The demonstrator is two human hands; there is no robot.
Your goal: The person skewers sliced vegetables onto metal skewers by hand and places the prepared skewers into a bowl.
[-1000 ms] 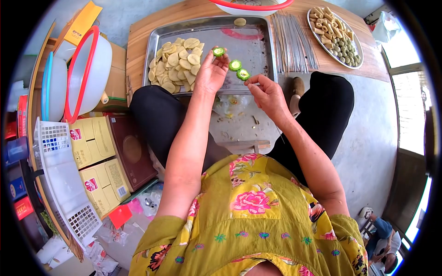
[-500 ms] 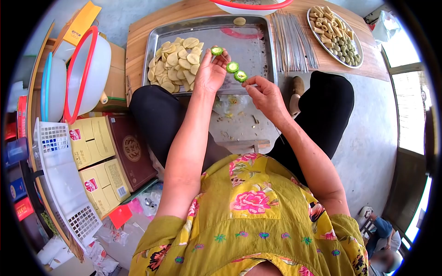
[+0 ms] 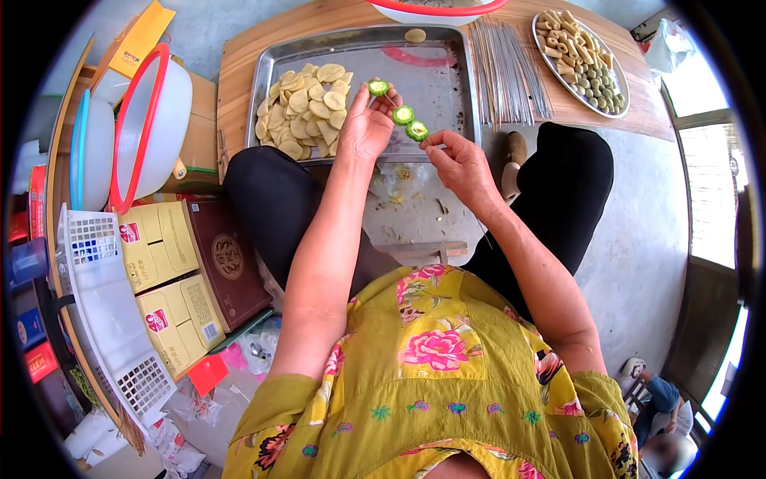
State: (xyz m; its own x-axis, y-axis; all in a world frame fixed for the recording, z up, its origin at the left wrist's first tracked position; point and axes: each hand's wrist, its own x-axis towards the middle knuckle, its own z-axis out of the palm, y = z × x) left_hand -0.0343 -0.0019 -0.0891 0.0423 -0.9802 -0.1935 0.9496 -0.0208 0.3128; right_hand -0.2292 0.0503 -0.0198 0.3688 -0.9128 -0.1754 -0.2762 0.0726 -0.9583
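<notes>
My left hand [image 3: 368, 125] pinches a bitter melon slice [image 3: 378, 88], green and bumpy at the rim, between thumb and fingertips. Two more bitter melon slices [image 3: 409, 123] are threaded on a thin metal skewer [image 3: 483, 230], close to my right hand [image 3: 458, 164]. That hand grips the skewer just behind them, and its rear end runs back under my forearm. The skewer's front part crosses the left fingers toward the held slice; whether it has pierced that slice I cannot tell. Below both hands is a metal tray [image 3: 471, 96] with a heap of pale potato slices [image 3: 307, 112].
A row of metal skewers [image 3: 511, 76] lies right of the tray, beside an oval plate [image 3: 625, 84] of tan rolls and green balls. A red-rimmed bowl [image 3: 435, 9] stands behind. Cartons [image 3: 159, 247] and a white basket [image 3: 120, 311] are at left. Another person [image 3: 666, 411] sits lower right.
My left hand and its slice have shifted very slightly right, closer to the skewered slices. The right hand is almost still.
</notes>
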